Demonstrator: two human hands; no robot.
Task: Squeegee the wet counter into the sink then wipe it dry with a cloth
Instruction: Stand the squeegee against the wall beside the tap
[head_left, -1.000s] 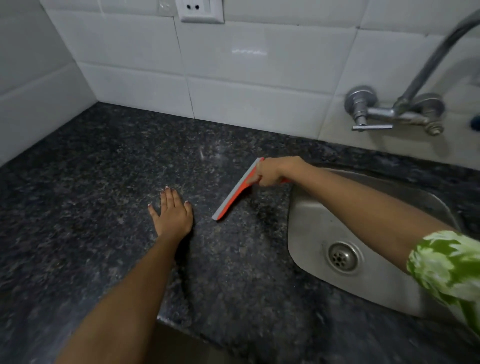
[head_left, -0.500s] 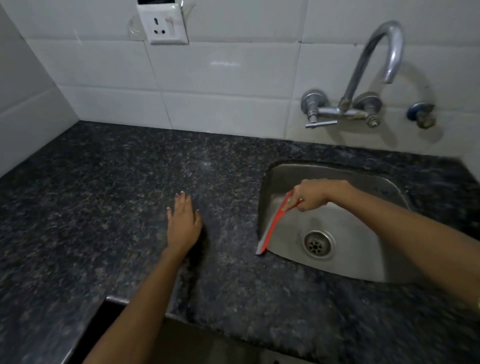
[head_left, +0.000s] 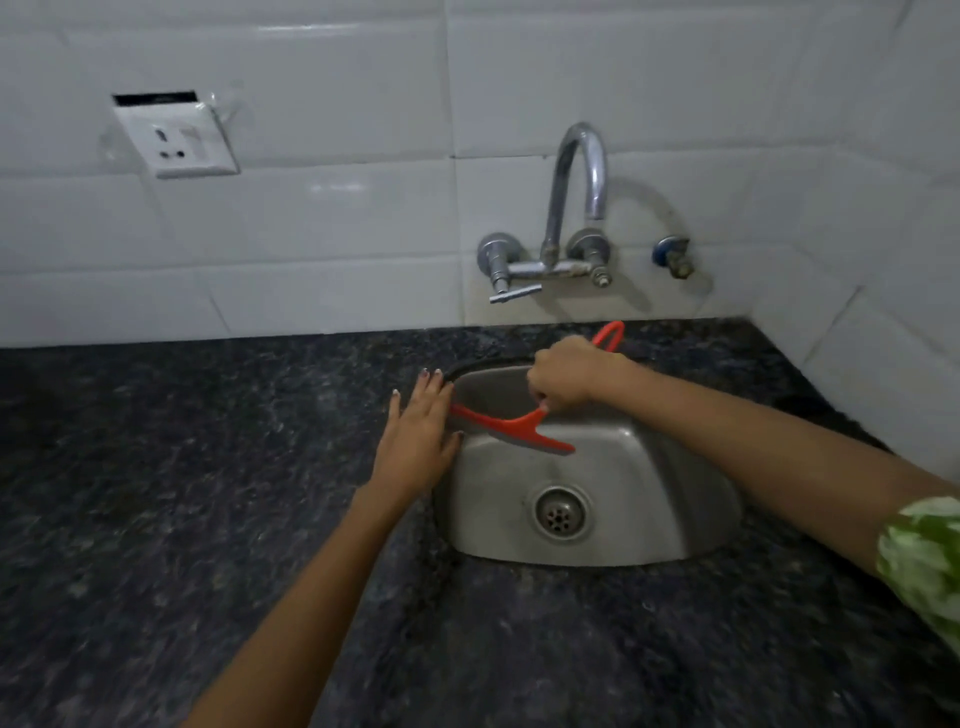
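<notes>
My right hand is closed around the handle of an orange squeegee, whose looped handle end sticks out behind the hand. The squeegee's blade hangs over the steel sink, above the basin, with its left end near the sink's left rim. My left hand lies flat with fingers together on the dark speckled counter, right at the sink's left edge and beside the blade's left tip. No cloth is in view.
A chrome wall tap curves over the sink, with a lever valve and a small blue-capped valve on the white tiled wall. A socket plate sits on the wall at left. The drain is in the basin's middle.
The squeegee has swept off the counter across the sink's left rim and now hangs turned crosswise over the basin. My left hand has slid right to the sink's edge. The view has tilted up.
</notes>
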